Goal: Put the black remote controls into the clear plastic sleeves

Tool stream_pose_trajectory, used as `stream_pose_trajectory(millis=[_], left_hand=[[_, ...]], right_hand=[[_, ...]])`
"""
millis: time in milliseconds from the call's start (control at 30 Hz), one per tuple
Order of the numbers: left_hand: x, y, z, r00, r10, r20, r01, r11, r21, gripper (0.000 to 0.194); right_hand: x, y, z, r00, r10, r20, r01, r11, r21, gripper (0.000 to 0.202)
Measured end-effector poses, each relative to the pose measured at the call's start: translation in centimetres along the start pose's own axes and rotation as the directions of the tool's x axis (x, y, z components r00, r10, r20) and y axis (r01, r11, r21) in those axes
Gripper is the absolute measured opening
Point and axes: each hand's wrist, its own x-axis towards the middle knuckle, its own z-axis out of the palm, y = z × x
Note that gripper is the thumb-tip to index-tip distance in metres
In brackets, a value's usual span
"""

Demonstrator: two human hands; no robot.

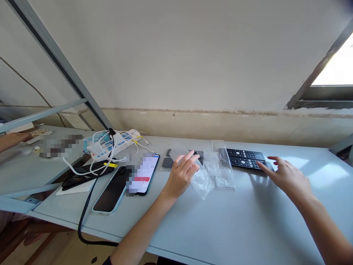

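My left hand is over the middle of the desk, its fingers pinched on a clear plastic bag that hangs down to the right. Dark flat objects lie behind that hand, partly hidden by it and the bag. To the right, more clear bags lie flat. Two black remote controls rest side by side beyond these bags. My right hand is at their right end with fingers apart; its thumb reaches over the nearer remote, and whether it touches cannot be made out.
Two phones lie left of my left hand, a dark-screened one and a lit one. Behind them are a white power strip with tangled cables and a black pouch. Another person's hand is at far left, beyond a metal frame.
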Motion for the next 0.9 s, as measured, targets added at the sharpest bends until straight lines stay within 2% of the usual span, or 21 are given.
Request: stream_pose_trajectory(millis=[67,167,233,300,367,533,600,667,733,767,833,900], left_hand=[[-0.3,-0.1,0.5,0.986,-0.022,0.165,0.027,0.999,-0.025,0.026],[-0.9,0.1,1.4,0.911,-0.047,0.410,0.089,0.993,-0.083,0.017],[-1.2,0.5,1.7,0.862,-0.039,0.506,0.118,0.985,-0.125,0.018],[-1.3,1.1,1.9,0.843,0.003,0.538,0.108,0.979,-0.174,0.030],[-1.4,1.5,2.0,0.855,0.069,0.514,0.060,0.971,-0.231,0.033],[-1.1,1.9,1.9,0.892,0.219,0.395,-0.101,0.949,-0.299,0.018],[-1.0,1.8,1.7,0.902,0.230,0.364,-0.128,0.950,-0.283,0.022],[-1.0,1.7,1.6,0.920,0.208,0.333,-0.123,0.958,-0.260,0.027],[-0.9,1.5,1.4,0.939,0.174,0.296,-0.102,0.965,-0.244,0.030],[-0.9,1.5,1.4,0.948,0.155,0.277,-0.088,0.967,-0.238,0.030],[-0.8,1.3,1.2,0.964,0.116,0.239,-0.059,0.971,-0.233,0.030],[-0.6,1.2,1.0,0.975,0.076,0.208,-0.026,0.972,-0.232,0.029]], right_hand=[[-0.2,-0.3,0.1,0.997,0.052,0.051,-0.051,0.999,-0.009,0.063],[-0.4,-0.6,0.3,0.993,0.089,0.081,-0.089,0.996,-0.005,0.064],[-0.3,-0.4,0.6,0.994,0.084,0.069,-0.085,0.996,0.011,0.063],[0.0,0.1,1.2,0.997,0.071,0.032,-0.073,0.996,0.051,0.059],[0.5,0.9,2.0,0.998,0.063,-0.020,-0.060,0.992,0.112,0.056],[1.4,2.2,2.9,0.987,0.034,-0.160,0.023,0.939,0.344,0.047],[1.5,2.1,2.4,0.995,0.043,-0.086,0.001,0.891,0.453,0.044],[1.4,1.7,1.5,0.994,0.054,0.093,-0.096,0.835,0.541,0.043],[1.3,1.2,0.5,0.965,0.034,0.261,-0.188,0.784,0.592,0.042],[1.2,1.1,-0.1,0.953,0.018,0.303,-0.209,0.763,0.611,0.042],[1.1,0.8,-1.1,0.956,0.010,0.294,-0.207,0.732,0.649,0.043],[1.0,0.7,-1.9,0.979,0.049,0.199,-0.180,0.671,0.720,0.041]])
